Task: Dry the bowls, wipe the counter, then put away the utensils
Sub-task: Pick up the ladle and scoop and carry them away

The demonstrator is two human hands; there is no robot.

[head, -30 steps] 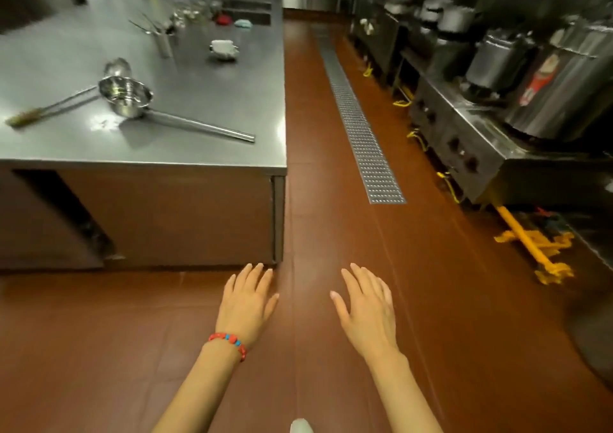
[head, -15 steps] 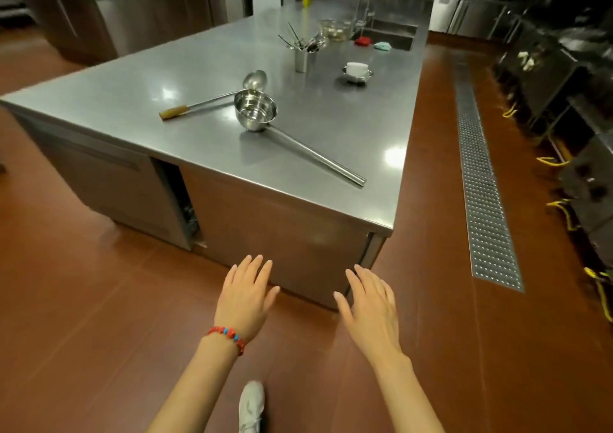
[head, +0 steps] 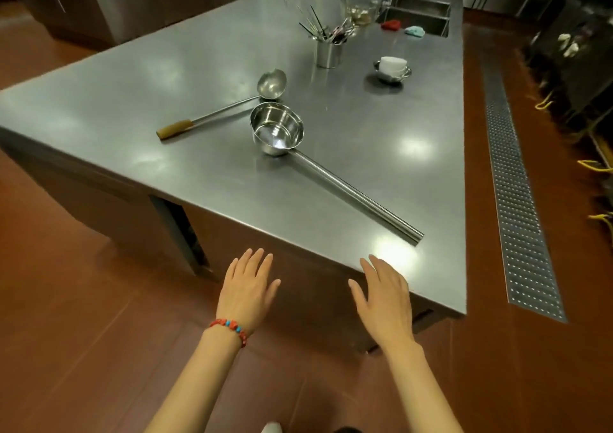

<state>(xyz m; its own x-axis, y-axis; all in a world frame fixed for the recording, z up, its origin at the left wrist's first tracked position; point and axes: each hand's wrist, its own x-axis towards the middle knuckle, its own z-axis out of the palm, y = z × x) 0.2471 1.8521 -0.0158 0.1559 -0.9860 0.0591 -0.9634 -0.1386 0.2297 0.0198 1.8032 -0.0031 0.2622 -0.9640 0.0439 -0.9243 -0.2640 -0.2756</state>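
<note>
- Hovering flat and empty at the near edge of the counter (head: 166,78): left hand (head: 247,291) and right hand (head: 384,295), fingers straight and a little spread, holding nothing.
- Lying at about 12 o'clock from the hands, well apart from them: long-handled steel bowl (head: 277,129), cup resting open side up on the counter.
- Running from the cup toward 4 o'clock: its long tube handle, with the free end close in front of the right hand, so probably the right hand is the nearer one for a first grasp.
- Just behind the bowl, toward 11 o'clock: ladle (head: 270,82), its wooden grip pointing to 8 o'clock, more on the side of the left hand.
- Farther away at 1 o'clock: utensil holder (head: 327,54) full of utensils, small white bowl (head: 393,64), and near the sink (head: 419,15) a red cloth (head: 390,25) and a blue cloth (head: 414,30).
- Judging from no cloth in hand: drying not yet begun.
</note>
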